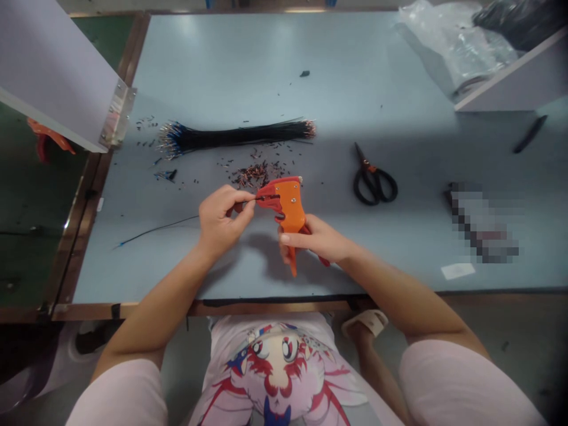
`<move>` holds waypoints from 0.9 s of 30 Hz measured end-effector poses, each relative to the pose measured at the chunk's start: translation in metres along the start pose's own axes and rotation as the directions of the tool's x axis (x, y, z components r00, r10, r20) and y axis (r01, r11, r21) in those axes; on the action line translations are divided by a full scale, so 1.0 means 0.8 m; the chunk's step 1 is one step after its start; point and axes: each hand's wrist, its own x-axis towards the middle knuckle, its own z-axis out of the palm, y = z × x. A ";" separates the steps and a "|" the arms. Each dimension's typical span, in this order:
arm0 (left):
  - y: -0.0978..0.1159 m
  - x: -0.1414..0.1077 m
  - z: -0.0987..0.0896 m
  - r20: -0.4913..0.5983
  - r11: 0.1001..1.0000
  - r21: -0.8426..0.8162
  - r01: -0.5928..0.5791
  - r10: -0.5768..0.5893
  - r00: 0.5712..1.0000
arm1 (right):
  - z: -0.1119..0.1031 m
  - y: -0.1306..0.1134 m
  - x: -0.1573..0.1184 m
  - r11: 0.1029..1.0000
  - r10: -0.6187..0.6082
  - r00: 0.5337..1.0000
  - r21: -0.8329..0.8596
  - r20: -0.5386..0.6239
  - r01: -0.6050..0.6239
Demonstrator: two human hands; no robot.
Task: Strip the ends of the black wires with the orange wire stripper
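Note:
My left hand (226,216) pinches a thin black wire (171,224) close to one end. That end reaches the red jaws of an orange wire stripper (290,204); how deep it sits between them I cannot tell. The wire's other end, tipped in blue, trails left over the table. Around the stripper's handles my right hand (317,238) is closed. Behind the stripper lies a bundle of black wires (239,135), with blue terminals at its left and bare copper at its right. Small insulation scraps (252,174) are heaped between bundle and stripper.
Black-handled scissors (375,180) lie right of my hands on the table (239,59). Farther right are a blurred-out object (483,222), a white paper slip (458,271) and a dark slim object (530,134). Plastic bags (461,44) and upright panels (57,65) stand at the sides.

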 end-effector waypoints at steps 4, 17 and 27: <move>0.001 0.001 0.000 -0.004 1.000 0.019 -0.012 0.012 1.000 | 0.000 -0.001 0.000 1.000 -0.005 1.000 -0.013 0.010 0.005; 0.001 0.000 0.001 -0.017 0.999 -0.042 -0.020 0.020 1.000 | 0.000 0.000 -0.001 0.999 -0.003 1.000 -0.046 -0.011 0.003; 0.003 0.002 -0.001 -0.020 0.997 -0.054 -0.048 0.047 0.999 | 0.004 0.000 -0.002 0.998 -0.010 0.997 -0.068 -0.074 0.005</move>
